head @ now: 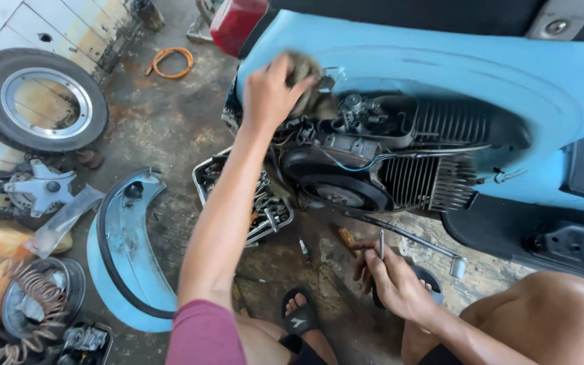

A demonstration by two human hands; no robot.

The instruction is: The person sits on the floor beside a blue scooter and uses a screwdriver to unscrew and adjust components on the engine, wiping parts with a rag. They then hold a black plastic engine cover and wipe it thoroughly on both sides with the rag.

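Rag [309,84] sits bunched in the left hand [270,91], pressed on the top rear of the exposed engine [373,152] of the blue scooter [441,67], just below the edge of the body opening. Fingers curled and clamped on the rag; cloth pokes out to the right of the fingertips and hangs a bit over the carburettor area.

Right hand [390,277] is low near the floor [170,115], fingers closed round a thin metal tool [382,245] that stands upright from the fist. Which kind of tool, cannot tell. A screwdriver [346,238] with an orange handle lies on the floor just beside that hand.

Progress, as a judgement: strip-down looks well along. Blue side panel [126,257] is off and lies on the floor to the left. 1 wheel [35,98] leans against the wall, well apart from the scooter. A hub part [38,189] lies near it, and a tray [265,209] of tools sits under the left forearm. Engine fins, fan cover and cables are all bare. Wiping seems mid-way: only the top rear corner is under the rag, the rest of the engine looks dark and grimy. Whether anything on the engine itself is unbolted, cannot tell.

Kick lever [414,240] runs along below the engine, just above the right hand, not touching it.
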